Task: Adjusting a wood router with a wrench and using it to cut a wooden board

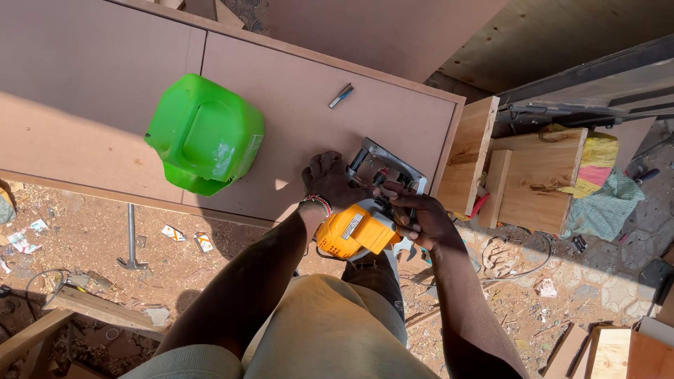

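Observation:
A yellow and black power saw (358, 228) with a metal base plate (386, 163) rests on a brown board panel (295, 119) near its right end. My left hand (328, 179) lies on the saw's front and the panel, with a beaded band at its wrist. On the saw's right side my right hand (421, 217) grips the body. A green plastic container (205, 133) lies on its side further left on the panel. A small blue and silver tool (341, 95) sits on the panel beyond the saw.
Wooden blocks and boards (533, 179) are stacked to the right, with coloured cloths (604, 182) behind them. A hammer (130, 242) lies on the dirt ground at left among scraps. Cables (519, 260) run over the ground at right. Timber pieces (84, 309) sit at lower left.

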